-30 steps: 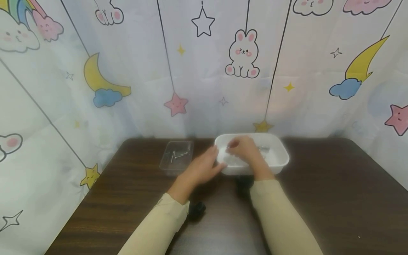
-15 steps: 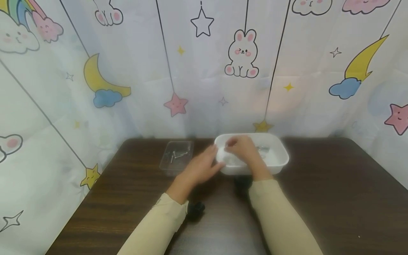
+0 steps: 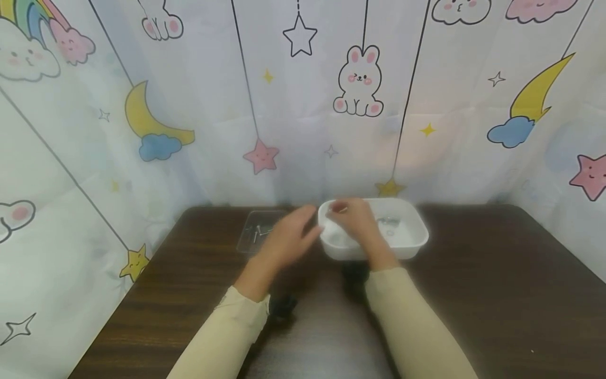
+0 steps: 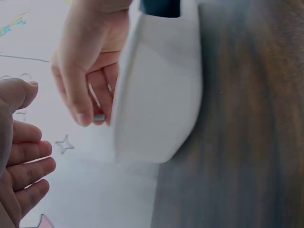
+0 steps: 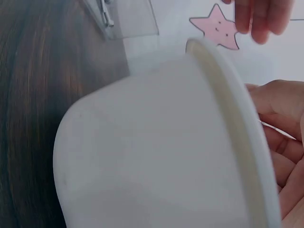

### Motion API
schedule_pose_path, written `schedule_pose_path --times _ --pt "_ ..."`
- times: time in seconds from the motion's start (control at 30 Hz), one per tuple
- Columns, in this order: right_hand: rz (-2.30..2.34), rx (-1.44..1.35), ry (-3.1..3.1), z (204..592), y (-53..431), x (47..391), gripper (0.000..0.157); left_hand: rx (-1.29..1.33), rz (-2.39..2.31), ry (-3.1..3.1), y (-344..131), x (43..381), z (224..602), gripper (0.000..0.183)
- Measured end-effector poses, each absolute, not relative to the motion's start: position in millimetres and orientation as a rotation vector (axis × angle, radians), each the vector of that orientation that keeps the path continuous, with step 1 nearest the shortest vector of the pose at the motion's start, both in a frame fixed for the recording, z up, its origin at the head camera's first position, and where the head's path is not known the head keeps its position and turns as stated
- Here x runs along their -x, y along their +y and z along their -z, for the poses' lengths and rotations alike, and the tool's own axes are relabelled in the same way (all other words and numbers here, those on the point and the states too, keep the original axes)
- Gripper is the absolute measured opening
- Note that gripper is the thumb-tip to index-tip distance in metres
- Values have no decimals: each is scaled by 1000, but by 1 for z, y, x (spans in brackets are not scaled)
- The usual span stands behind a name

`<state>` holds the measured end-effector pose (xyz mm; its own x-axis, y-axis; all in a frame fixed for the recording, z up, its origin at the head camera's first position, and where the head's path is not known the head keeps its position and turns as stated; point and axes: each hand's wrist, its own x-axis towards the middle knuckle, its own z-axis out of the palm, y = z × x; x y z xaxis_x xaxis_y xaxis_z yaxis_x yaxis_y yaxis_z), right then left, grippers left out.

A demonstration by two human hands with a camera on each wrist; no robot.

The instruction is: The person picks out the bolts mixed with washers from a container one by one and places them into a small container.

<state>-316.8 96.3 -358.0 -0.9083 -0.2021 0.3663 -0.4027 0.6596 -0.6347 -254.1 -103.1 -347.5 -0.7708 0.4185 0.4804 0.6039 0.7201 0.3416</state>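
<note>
Found small grey piece (image 4: pixel 99 117) pinched in right hand (image 3: pixel 356 220) above left end of white tub (image 3: pixel 402 252) on counter (image 3: pixel 497 295). Noted left hand (image 3: pixel 290 238) apart, fingers extended, just left of tub, near clear tray (image 3: pixel 245 243) of screws (image 5: pixel 108 17).

A dark brown wood-grain table (image 3: pixel 492 295) with rounded far corners stands before a white curtain (image 3: pixel 303 100) printed with cartoons. Near the curtain's middle, a winking rabbit (image 3: pixel 361 81) hangs from a black line (image 3: pixel 365 26), with an outlined star (image 3: pixel 300 38) to its left and a smiling pink star (image 3: pixel 262 157) lower down. Farther left, a blue cloud (image 3: pixel 160 148) overlaps a yellow crescent moon (image 3: pixel 142 114), and a rainbow (image 3: pixel 29 18) arches near the upper left corner.
</note>
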Motion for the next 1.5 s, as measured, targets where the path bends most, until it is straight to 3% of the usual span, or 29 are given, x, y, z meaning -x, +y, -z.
schedule_pose_path --times 0.5,0.97,1.5 --pt "-1085 -631 -2513 348 64 301 22 760 508 -2309 -151 247 340 41" --pt "-1022 -791 -2505 355 33 293 18 657 491 -2522 -208 239 353 51" --pt "-979 -974 -2637 365 -5 281 20 473 576 -2976 -236 242 360 73"
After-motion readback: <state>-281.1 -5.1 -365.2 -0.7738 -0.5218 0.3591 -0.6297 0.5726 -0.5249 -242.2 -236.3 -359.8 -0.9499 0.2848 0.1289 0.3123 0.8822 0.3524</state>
